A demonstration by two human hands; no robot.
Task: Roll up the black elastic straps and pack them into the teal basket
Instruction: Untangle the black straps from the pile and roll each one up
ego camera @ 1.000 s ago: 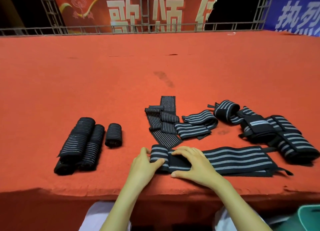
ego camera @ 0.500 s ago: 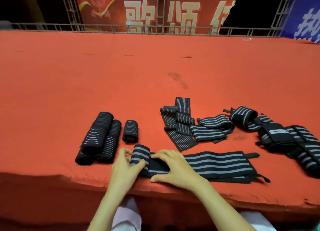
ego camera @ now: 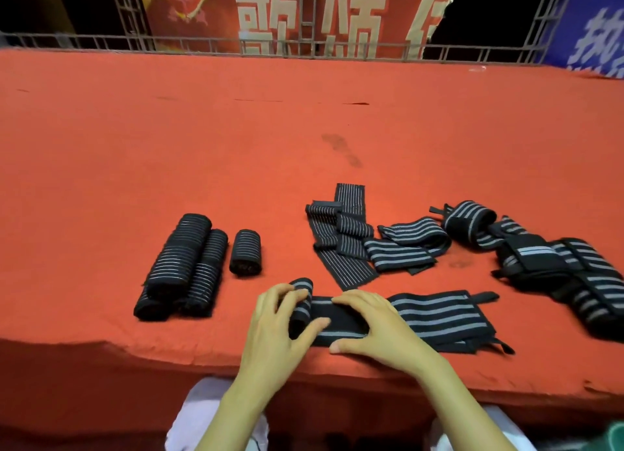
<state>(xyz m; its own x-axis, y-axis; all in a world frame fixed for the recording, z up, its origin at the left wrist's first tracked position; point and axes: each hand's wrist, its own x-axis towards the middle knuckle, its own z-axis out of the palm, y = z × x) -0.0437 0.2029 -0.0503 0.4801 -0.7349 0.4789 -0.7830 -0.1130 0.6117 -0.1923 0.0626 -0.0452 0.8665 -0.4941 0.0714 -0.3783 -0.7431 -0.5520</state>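
A black strap with grey stripes (ego camera: 435, 315) lies flat along the near edge of the red surface, its left end curled into a small roll (ego camera: 301, 302). My left hand (ego camera: 282, 329) grips that rolled end, fingers wrapped over it. My right hand (ego camera: 371, 325) presses flat on the strap just right of the roll. Three rolled straps (ego camera: 189, 264) lie side by side to the left. A sliver of the teal basket (ego camera: 616, 435) shows at the bottom right corner.
Loose unrolled straps lie in a heap (ego camera: 341, 237) beyond my hands and in a bigger pile (ego camera: 553, 264) at the right. The red cloth surface (ego camera: 236, 139) stretches far back to a metal railing (ego camera: 304, 48) with banners. Its front edge runs just under my wrists.
The rolled end of the strap has grown thicker and moved right under my left hand. My right hand stays pressed on the strap. The camera view has shifted.
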